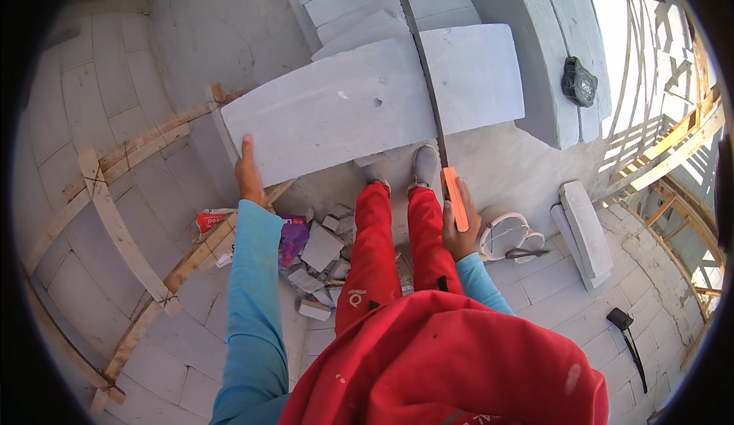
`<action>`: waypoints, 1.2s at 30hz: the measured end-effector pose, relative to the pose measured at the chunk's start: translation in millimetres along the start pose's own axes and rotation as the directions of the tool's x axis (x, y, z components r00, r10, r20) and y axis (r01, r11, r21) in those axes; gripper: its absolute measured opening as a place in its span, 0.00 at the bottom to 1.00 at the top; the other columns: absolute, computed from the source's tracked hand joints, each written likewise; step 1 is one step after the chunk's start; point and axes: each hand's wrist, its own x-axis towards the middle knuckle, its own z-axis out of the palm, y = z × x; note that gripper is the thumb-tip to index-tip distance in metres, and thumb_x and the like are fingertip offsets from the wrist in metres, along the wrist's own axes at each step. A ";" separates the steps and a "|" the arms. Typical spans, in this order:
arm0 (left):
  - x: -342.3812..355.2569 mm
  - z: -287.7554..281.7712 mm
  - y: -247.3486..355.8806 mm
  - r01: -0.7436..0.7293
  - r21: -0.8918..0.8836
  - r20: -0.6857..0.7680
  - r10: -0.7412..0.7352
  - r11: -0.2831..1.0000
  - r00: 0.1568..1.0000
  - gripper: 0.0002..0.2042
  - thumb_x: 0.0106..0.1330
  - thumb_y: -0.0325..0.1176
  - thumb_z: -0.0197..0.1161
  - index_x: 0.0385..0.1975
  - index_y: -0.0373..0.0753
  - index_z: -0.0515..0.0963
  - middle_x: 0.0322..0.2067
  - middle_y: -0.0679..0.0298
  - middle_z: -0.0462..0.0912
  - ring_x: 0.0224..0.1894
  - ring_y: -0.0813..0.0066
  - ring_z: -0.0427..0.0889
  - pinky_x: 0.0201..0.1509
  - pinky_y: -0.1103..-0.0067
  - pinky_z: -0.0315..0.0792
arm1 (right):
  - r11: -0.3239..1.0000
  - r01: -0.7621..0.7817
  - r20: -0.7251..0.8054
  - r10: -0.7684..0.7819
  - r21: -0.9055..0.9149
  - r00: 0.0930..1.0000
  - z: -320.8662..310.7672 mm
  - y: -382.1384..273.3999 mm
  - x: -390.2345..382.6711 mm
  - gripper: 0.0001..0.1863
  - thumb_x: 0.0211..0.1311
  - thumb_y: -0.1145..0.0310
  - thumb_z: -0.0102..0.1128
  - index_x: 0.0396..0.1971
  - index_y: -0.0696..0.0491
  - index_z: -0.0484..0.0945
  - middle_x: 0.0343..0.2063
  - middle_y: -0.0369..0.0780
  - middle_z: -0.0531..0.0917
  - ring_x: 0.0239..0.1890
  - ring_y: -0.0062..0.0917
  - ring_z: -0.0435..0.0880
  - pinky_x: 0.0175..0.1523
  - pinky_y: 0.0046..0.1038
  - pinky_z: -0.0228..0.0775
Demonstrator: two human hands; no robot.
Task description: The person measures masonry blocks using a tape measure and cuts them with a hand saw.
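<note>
Right hand [463, 240]: I'm wrapping its fingers around the orange-handled handsaw [433, 104], frame center | saw blade: lying across the pale concrete block [336, 111], upper center | left hand [250, 174]: I'm resting one digit on the block's left end, other fingers hiding, grasp I cannot tell | tape measure [579, 82]: sitting upper right

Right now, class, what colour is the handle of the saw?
The saw handle is orange, seen best in the head view.

Left hand [251, 179] forward, left arm [256, 287] outstretched; right hand [462, 230] closer in, fingers [469, 205] curled.
</note>
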 end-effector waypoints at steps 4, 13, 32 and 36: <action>4.9 -11.6 -10.1 -0.002 -0.008 0.014 0.002 1.000 1.000 0.41 0.70 0.63 0.60 0.64 0.25 0.71 0.58 0.53 0.79 0.58 0.66 0.79 0.64 0.74 0.70 | 0.998 -0.066 0.105 0.065 0.006 0.992 -47.9 -34.0 -24.7 0.28 0.68 0.71 0.61 0.67 0.60 0.69 0.61 0.52 0.79 0.60 0.45 0.83 0.60 0.37 0.77; 13.0 -23.8 -27.1 -0.048 0.085 0.085 0.041 0.995 0.996 0.40 0.74 0.63 0.53 0.71 0.31 0.64 0.66 0.56 0.73 0.66 0.65 0.74 0.71 0.74 0.64 | 0.981 -0.114 0.033 0.110 0.154 0.993 -19.5 -38.8 22.3 0.27 0.66 0.76 0.62 0.65 0.59 0.72 0.59 0.52 0.81 0.57 0.41 0.86 0.56 0.32 0.80; 2.0 -4.8 -14.1 -0.038 0.009 0.040 0.038 0.999 0.998 0.42 0.73 0.64 0.54 0.72 0.30 0.63 0.66 0.56 0.73 0.66 0.64 0.73 0.72 0.73 0.63 | 0.999 0.003 0.115 -0.008 0.045 0.993 -70.6 -33.7 -27.2 0.30 0.65 0.73 0.65 0.67 0.59 0.69 0.59 0.50 0.81 0.46 0.41 0.90 0.47 0.33 0.83; 2.4 -9.1 -19.8 0.000 -0.019 0.042 0.000 1.000 0.999 0.42 0.73 0.63 0.54 0.72 0.29 0.62 0.67 0.56 0.72 0.67 0.65 0.71 0.73 0.74 0.61 | 0.993 -0.115 0.162 0.114 0.000 0.980 -109.2 -34.7 -80.9 0.31 0.66 0.74 0.64 0.68 0.60 0.68 0.60 0.51 0.80 0.49 0.42 0.89 0.50 0.34 0.83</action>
